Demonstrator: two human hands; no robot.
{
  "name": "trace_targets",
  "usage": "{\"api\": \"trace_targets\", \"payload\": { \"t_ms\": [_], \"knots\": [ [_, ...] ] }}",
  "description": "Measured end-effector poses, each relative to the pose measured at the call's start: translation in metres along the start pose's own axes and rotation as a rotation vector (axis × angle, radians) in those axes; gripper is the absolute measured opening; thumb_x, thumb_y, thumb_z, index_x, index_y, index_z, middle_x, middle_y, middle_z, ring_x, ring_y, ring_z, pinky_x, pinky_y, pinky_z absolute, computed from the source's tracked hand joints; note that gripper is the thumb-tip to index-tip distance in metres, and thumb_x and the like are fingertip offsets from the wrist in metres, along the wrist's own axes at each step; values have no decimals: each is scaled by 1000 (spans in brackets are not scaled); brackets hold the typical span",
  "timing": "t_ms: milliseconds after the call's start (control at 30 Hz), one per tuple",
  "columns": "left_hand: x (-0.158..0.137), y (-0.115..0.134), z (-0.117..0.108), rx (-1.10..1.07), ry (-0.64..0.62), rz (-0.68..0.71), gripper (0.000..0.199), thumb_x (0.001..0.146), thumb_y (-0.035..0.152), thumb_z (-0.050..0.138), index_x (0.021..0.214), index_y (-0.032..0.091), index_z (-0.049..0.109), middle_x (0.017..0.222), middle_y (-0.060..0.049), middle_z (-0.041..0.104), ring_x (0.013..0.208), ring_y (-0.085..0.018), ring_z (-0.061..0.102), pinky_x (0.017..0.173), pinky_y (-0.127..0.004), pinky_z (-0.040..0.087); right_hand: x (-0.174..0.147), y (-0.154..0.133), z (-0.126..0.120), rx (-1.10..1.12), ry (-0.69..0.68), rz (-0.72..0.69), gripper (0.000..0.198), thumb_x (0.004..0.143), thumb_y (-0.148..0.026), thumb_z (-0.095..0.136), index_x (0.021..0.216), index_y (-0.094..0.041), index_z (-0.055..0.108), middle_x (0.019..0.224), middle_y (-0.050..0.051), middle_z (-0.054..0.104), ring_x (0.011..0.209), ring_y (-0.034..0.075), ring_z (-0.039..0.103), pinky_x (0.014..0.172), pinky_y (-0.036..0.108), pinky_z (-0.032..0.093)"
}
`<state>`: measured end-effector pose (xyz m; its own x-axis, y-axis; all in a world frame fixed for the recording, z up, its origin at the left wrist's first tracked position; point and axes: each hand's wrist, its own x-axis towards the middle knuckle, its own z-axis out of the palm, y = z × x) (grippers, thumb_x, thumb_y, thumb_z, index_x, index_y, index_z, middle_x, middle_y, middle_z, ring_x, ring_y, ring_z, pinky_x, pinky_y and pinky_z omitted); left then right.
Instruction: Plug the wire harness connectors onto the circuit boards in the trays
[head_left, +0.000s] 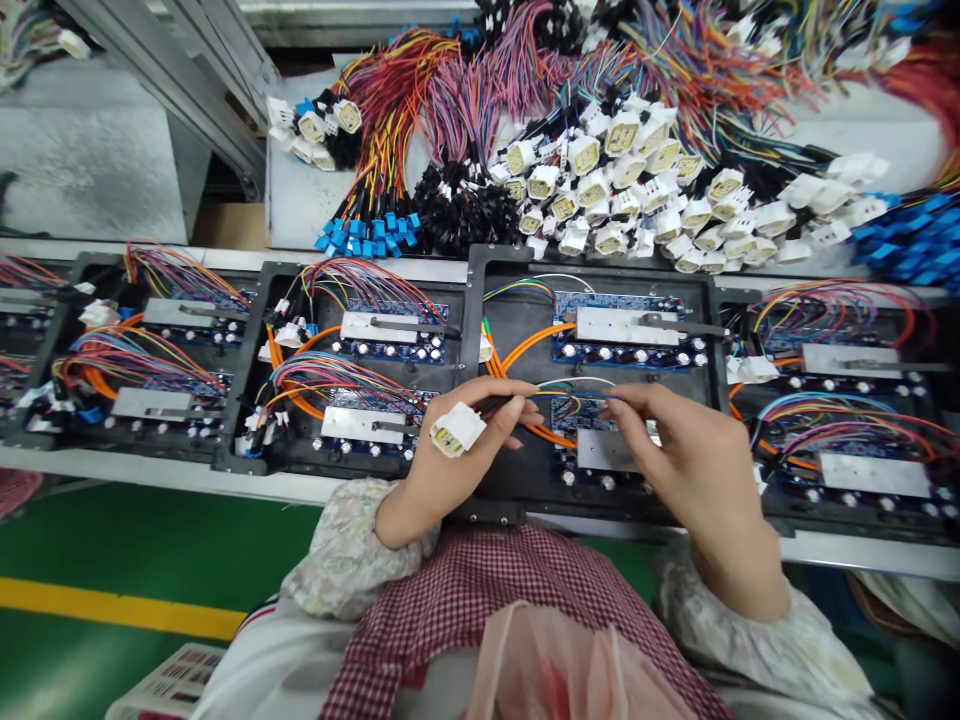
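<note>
My left hand pinches a wire harness between thumb and fingers, and its white connector with a yellowish face hangs out over the back of the hand. The thin coloured wires stretch rightward to my right hand, whose thumb and forefinger close on their far end. Both hands are above a black tray. Beneath the wires lies the near blue circuit board with a silver metal plate, partly covered by my right hand. Thick orange cables run to that board. The wire tips are hidden by my fingers.
Behind this tray sits a second blue board with its silver plate. Similar wired trays continue left and right along the rail. Heaped harnesses with white connectors and blue connectors cover the back shelf. A metal post stands back left.
</note>
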<state>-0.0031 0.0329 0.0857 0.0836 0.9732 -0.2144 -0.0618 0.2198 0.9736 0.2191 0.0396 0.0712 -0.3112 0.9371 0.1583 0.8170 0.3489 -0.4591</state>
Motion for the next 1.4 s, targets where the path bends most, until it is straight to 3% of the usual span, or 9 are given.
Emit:
{"api": "trace_targets", "payload": {
  "t_ms": [200,833,1033,1233,1400],
  "knots": [
    [0,0,0,-8,13,7,21,91,34,65,100,16,71,89,-7,77,83,-19,77,58,-20,62,9,8,18,47,-135,12,22,96,-29,50,99,-21,71,88,5,76,74,20,71,64,29,47],
    [1,-2,-1,13,14,35,20,93,34,63,101,16,70,89,-7,75,82,-18,77,59,-20,63,10,6,18,21,-175,-45,29,98,-33,47,94,-20,73,73,4,69,65,18,64,61,28,41],
    [1,-4,-1,5,1,39,20,93,32,63,101,15,70,91,-8,75,84,-18,76,60,-20,63,8,8,17,41,-147,-33,26,98,-32,49,95,-20,72,82,5,73,70,18,66,62,28,43],
    [1,-5,-2,-10,13,45,19,93,32,62,101,16,69,90,-7,74,83,-18,76,58,-20,62,11,5,16,14,-180,-89,30,99,-33,48,94,-20,74,74,4,70,65,18,64,60,28,42],
    [2,-9,-3,59,-9,127,20,94,32,61,102,16,70,95,-9,73,76,-15,73,51,-17,58,8,6,12,23,-175,-50,29,98,-33,48,98,-21,74,83,6,74,71,19,68,64,29,47]
  ]
}}
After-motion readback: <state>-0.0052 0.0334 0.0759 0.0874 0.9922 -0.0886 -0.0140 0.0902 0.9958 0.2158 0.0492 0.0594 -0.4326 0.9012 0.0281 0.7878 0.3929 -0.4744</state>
